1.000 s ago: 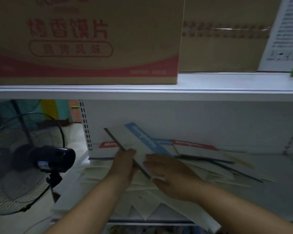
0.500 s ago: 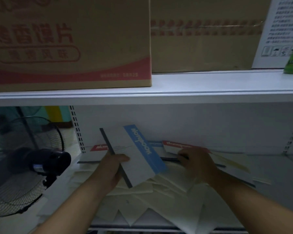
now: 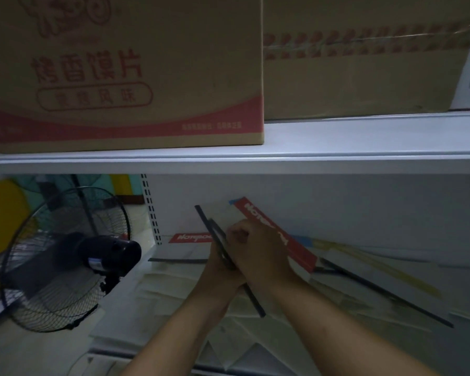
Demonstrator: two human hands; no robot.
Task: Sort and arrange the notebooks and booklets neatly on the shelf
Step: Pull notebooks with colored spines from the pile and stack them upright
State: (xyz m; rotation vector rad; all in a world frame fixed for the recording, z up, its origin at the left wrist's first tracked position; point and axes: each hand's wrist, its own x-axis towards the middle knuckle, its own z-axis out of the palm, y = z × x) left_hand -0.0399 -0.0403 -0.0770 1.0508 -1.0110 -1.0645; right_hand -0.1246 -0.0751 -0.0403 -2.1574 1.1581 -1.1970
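Item: held notebooks (image 3: 224, 214), two at least, the top one red-banded with a blue corner of the one beneath showing at its far end. They are tilted, dark spines toward the left, and lifted above the lower shelf (image 3: 114, 321) near its back wall. My left grip (image 3: 221, 270) is clamped on them from below at the spine side, its fingers mostly hidden behind the dark spines. My right grip (image 3: 258, 248) lies on the top cover, fingers curled down at the spine edge, and touches the left grip. The held pair thus sits between both grips, the red band running out past my right knuckles. On the lower shelf: one flat notebook (image 3: 190, 237) with a red title band, just left of my grips against the back wall; loose pale booklets (image 3: 174, 289), overlapped and askew beneath my forearms; a yellow-striped notebook (image 3: 364, 264) and a dark-spined notebook (image 3: 385, 294), slanted to the right. On the upper shelf (image 3: 337, 158): a cardboard box (image 3: 120, 77) with red print and a plain carton (image 3: 364, 71) beside it. Left of the shelving: a black fan (image 3: 65, 256).
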